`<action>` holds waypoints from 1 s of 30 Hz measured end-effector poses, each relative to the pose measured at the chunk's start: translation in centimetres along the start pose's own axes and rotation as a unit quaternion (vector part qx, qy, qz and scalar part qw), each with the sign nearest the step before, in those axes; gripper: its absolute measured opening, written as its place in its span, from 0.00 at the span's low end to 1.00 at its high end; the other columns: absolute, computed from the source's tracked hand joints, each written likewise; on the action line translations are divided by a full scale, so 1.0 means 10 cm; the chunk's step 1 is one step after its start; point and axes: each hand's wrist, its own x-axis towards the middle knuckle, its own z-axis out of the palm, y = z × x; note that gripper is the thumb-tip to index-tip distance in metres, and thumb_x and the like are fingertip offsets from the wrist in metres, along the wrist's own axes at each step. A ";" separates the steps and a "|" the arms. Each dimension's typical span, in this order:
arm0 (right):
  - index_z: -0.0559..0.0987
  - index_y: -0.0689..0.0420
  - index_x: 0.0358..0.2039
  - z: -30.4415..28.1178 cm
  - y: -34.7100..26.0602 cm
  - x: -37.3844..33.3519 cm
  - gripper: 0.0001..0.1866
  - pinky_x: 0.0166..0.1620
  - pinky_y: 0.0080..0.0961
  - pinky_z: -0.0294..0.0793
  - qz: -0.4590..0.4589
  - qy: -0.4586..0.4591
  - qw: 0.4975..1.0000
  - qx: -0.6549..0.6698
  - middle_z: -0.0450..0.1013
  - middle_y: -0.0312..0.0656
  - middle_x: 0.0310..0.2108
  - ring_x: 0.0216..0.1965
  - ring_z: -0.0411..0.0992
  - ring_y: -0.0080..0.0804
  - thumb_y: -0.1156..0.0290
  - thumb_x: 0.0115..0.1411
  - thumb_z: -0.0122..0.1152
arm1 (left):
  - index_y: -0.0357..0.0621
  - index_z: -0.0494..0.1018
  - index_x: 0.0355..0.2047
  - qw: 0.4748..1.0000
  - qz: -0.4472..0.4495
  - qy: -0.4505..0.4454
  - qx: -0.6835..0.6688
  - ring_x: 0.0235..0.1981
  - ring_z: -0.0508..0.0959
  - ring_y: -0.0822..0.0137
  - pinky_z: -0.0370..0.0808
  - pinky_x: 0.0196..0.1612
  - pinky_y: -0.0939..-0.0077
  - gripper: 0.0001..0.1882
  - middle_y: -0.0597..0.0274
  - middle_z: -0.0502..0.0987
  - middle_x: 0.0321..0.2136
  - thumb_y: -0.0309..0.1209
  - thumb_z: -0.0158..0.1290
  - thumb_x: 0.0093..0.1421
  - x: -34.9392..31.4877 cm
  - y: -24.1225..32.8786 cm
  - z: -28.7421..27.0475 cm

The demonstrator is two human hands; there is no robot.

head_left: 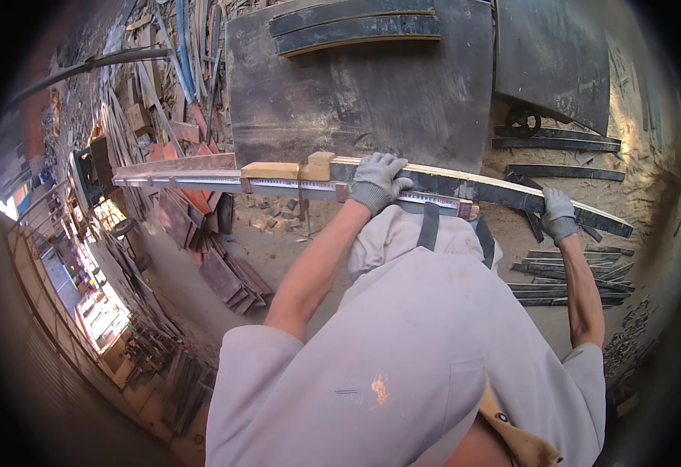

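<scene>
— Head view, counting from the centre of the frame: how many hands, and what do they grip?

— Two, both in grey knit gloves. The left hand (378,180) sits just above centre, fingers curled over the top of a long curved wooden strip (480,189). The right hand (559,215) is at centre right, closed around the same strip where its face turns dark.

— One strip only?

— One in the hands. It runs from centre left to the right edge, bending downward. Against its near side lies one long measuring rule (294,187) with fine markings, reaching out to the left of the frame.

— Anything sitting on it?

— Two pale wooden blocks (290,167) side by side, just left of the left hand, touching the strip's top.

— And behind?

— One large dark sheet (371,93) at upper centre, with two curved dark strips (356,25) lying on it. A second dark panel (554,54) stands at upper right, and one small black wheel (524,122) sits below it.

— On the ground?

— A pile of dark cut strips (570,276) at lower right; too many overlap for me to count. Reddish boards (224,272) lie at centre left, also uncounted.
</scene>
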 end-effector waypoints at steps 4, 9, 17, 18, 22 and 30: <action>0.75 0.60 0.55 0.16 0.06 -0.07 0.26 0.56 0.44 0.76 0.014 0.002 1.000 -0.003 0.77 0.53 0.50 0.52 0.76 0.53 0.70 0.56 0.68 | 0.54 0.84 0.51 1.000 0.015 0.018 -0.013 0.50 0.79 0.54 0.75 0.56 0.55 0.27 0.62 0.83 0.44 0.52 0.68 0.55 0.03 -0.01 0.03; 0.73 0.62 0.62 0.32 0.30 -0.23 0.32 0.61 0.44 0.74 0.031 0.061 0.998 0.001 0.76 0.54 0.56 0.57 0.75 0.53 0.68 0.57 0.68 | 0.57 0.84 0.52 1.000 -0.004 -0.001 -0.010 0.49 0.79 0.55 0.74 0.57 0.56 0.29 0.63 0.82 0.43 0.56 0.67 0.54 0.10 0.03 0.01; 0.77 0.57 0.50 0.46 0.61 -0.16 0.26 0.53 0.45 0.76 0.057 -0.042 0.997 -0.026 0.75 0.53 0.45 0.50 0.74 0.55 0.74 0.47 0.71 | 0.52 0.81 0.56 0.999 0.019 -0.026 0.005 0.56 0.78 0.52 0.69 0.66 0.53 0.30 0.57 0.82 0.49 0.57 0.63 0.61 0.16 0.02 0.00; 0.77 0.57 0.49 0.40 0.62 -0.15 0.26 0.53 0.46 0.76 0.058 -0.026 0.998 -0.023 0.75 0.52 0.44 0.49 0.75 0.54 0.75 0.47 0.70 | 0.53 0.80 0.58 0.999 0.025 -0.031 0.009 0.58 0.78 0.52 0.67 0.67 0.52 0.31 0.56 0.82 0.50 0.57 0.62 0.62 0.21 0.02 0.00; 0.77 0.57 0.49 0.00 0.62 -0.08 0.25 0.53 0.45 0.76 0.086 -0.029 0.996 -0.025 0.76 0.51 0.44 0.49 0.75 0.54 0.76 0.47 0.70 | 0.49 0.76 0.60 0.994 0.093 0.040 0.045 0.54 0.78 0.49 0.66 0.67 0.45 0.33 0.56 0.81 0.51 0.57 0.60 0.64 0.48 0.07 0.00; 0.77 0.58 0.45 -0.32 0.71 0.58 0.20 0.53 0.42 0.77 0.049 0.069 0.994 -0.065 0.76 0.49 0.42 0.49 0.76 0.50 0.78 0.49 0.68 | 0.51 0.79 0.55 0.993 0.075 0.048 0.076 0.53 0.77 0.52 0.67 0.62 0.49 0.25 0.57 0.81 0.47 0.53 0.56 0.67 1.00 -0.01 0.01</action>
